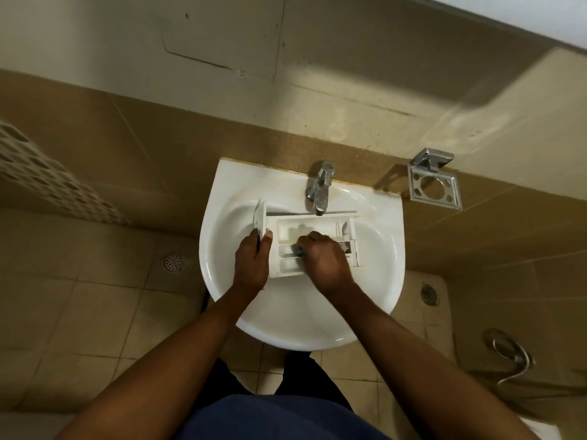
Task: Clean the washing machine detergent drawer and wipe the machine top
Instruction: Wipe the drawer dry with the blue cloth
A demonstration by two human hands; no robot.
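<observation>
A white detergent drawer [309, 224] lies across the bowl of a white wash basin [378, 258], under the tap. My left hand [253, 262] grips the drawer's front panel at its left end. My right hand [324, 260] is closed over the drawer's near compartments, pressing a small grey scrubbing thing [298, 250] into them; most of that thing is hidden under the fingers. The washing machine is out of view.
A chrome tap [320, 187] stands at the basin's back edge. A chrome holder [434, 182] is fixed to the wall on the right. Floor drains [173, 261] sit left and right of the basin. A hose [511, 354] lies at right, a perforated basket [47, 182] at left.
</observation>
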